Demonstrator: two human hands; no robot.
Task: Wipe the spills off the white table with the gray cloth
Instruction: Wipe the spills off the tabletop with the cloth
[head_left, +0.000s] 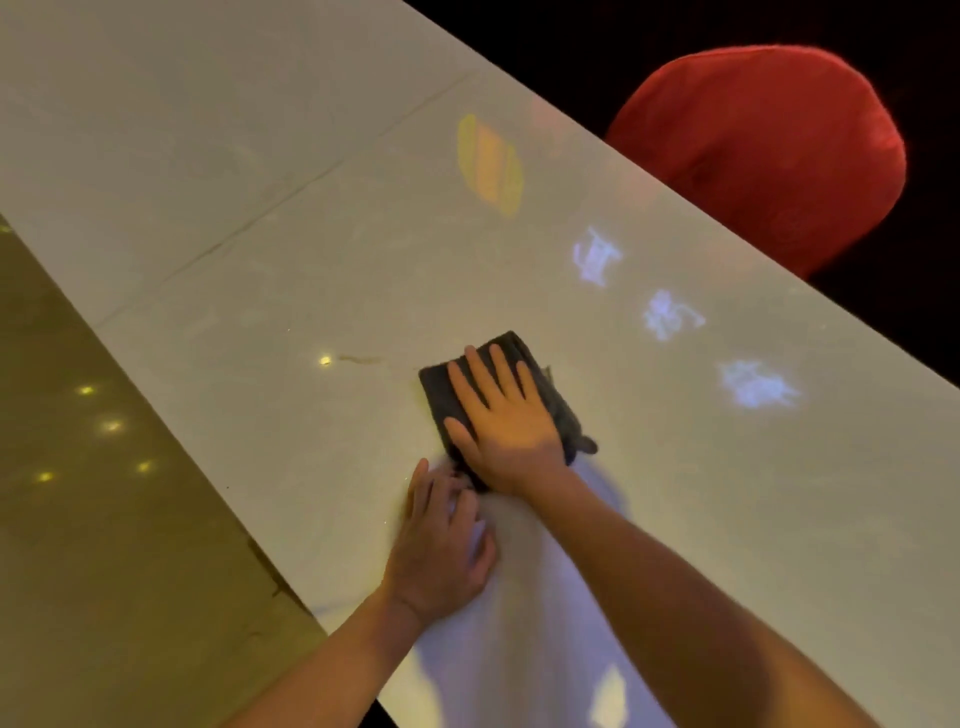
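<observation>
The gray cloth (511, 349) lies folded on the white table (260, 218), near its middle. My right hand (501, 421) presses flat on top of it with the fingers spread. My left hand (441, 545) rests on the table just below, its fingers curled onto the cloth's near corner. A thin brownish spill streak (359, 358) runs on the table just left of the cloth. Both forearms reach in from the bottom of the view.
A red upholstered chair (769, 150) stands past the table's far right edge. Coloured light patches (491, 166) and bluish projected shapes (670, 314) fall on the tabletop to the right. A glossy floor (78, 493) lies beyond the left edge.
</observation>
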